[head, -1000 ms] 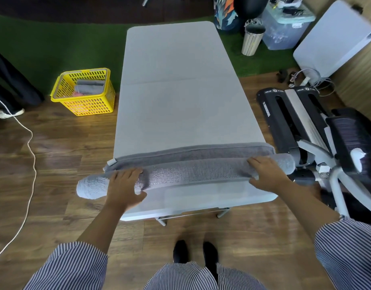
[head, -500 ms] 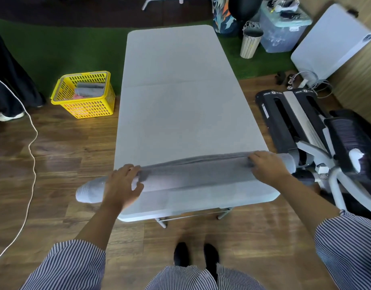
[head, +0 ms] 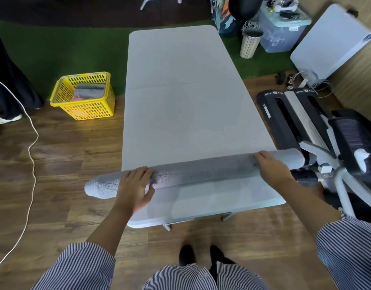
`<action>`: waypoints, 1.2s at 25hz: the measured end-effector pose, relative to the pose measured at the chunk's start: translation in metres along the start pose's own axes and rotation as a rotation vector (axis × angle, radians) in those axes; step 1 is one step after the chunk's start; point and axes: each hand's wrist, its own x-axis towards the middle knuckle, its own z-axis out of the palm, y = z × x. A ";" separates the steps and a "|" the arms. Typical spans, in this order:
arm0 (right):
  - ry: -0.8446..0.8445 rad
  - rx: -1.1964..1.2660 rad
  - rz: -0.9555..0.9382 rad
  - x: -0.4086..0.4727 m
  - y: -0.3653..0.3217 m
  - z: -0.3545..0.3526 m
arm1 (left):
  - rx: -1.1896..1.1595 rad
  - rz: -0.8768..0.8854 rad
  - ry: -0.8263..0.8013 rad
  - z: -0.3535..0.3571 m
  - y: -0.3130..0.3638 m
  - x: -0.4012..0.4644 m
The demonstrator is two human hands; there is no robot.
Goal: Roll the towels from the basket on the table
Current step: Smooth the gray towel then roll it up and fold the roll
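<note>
Head view shows your rolled towel [head: 201, 171] lying crosswise near the table's [head: 180, 101] near edge, its long axis running left-right, both ends overhanging outside your 2 hands. Your left hand [head: 134, 187] and right hand [head: 272, 171] press flat on it, fingers spread. Beyond your fingers bare tabletop stretches away; the yellow basket [head: 84, 97] sits on the floor far left of your grip.

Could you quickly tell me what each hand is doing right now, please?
Left hand: open, fingers spread flat on the rolled grey towel.
Right hand: open, resting on top of the same towel.
</note>
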 end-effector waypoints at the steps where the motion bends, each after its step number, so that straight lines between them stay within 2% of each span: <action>1: -0.006 0.074 0.018 0.001 -0.001 0.003 | 0.005 -0.008 0.015 0.002 0.001 -0.001; 3: -0.069 0.135 0.007 0.002 -0.003 0.010 | 0.010 -0.005 0.030 0.006 0.002 -0.004; 10: -0.102 -0.084 -0.111 0.047 -0.004 -0.006 | -0.005 0.043 -0.075 0.010 -0.028 0.014; 13: -0.043 -0.043 -0.240 0.082 -0.002 -0.010 | 0.004 0.130 -0.068 0.005 -0.031 0.046; 16: -0.056 -0.027 -0.371 0.111 -0.012 -0.014 | 0.019 0.196 -0.027 0.006 -0.022 0.095; 18: -0.076 -0.004 -0.471 0.124 -0.021 -0.018 | 0.022 0.189 -0.014 0.013 -0.007 0.119; 20: -0.060 0.125 -0.504 0.131 -0.026 -0.022 | 0.025 0.165 -0.009 0.020 0.003 0.135; 21: -0.019 0.244 -0.432 0.130 -0.029 -0.025 | 0.026 0.152 -0.004 0.021 0.004 0.138; 23: 0.100 0.473 -0.124 0.130 -0.033 -0.030 | 0.025 0.140 0.010 0.019 0.000 0.137; 25: 0.052 0.587 0.147 0.131 -0.038 -0.035 | -0.010 0.122 0.017 0.008 -0.010 0.134; 28: -0.126 0.591 0.289 0.138 -0.053 -0.040 | -0.044 0.108 -0.056 -0.001 -0.027 0.139; 30: -0.153 0.575 0.316 0.141 -0.067 -0.039 | -0.041 0.135 -0.102 0.001 -0.038 0.145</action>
